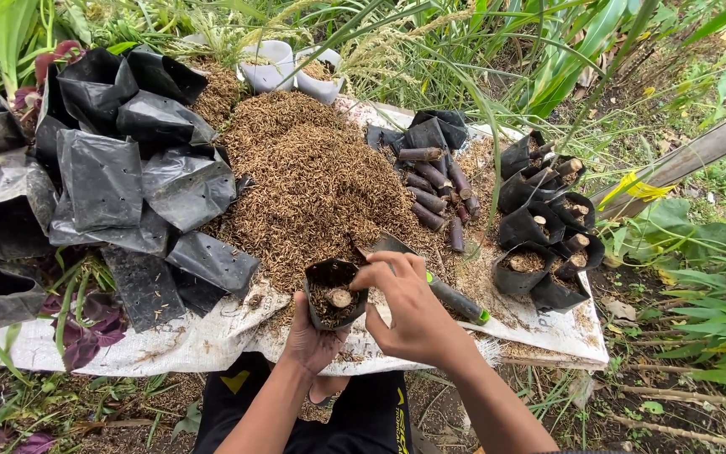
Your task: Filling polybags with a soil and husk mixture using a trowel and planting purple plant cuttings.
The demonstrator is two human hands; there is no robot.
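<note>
My left hand (pixel 311 338) grips a small black nursery bag (pixel 334 290) from below. The bag holds husk mix and one upright stem cutting (pixel 339 298). My right hand (pixel 409 309) hovers just right of the bag, fingers bent toward its rim, holding nothing. A trowel with a dark handle and green end (pixel 455 300) lies under my right hand on the white sack. Behind the bag rises a big brown pile of rice husk (pixel 313 181).
Empty black nursery bags (pixel 119 185) are heaped at the left. Loose purple-brown stem cuttings (pixel 434 185) lie right of the pile. Several filled bags with cuttings (pixel 548 244) stand at the right. A white sack (pixel 203 340) covers the ground; grass and plants surround it.
</note>
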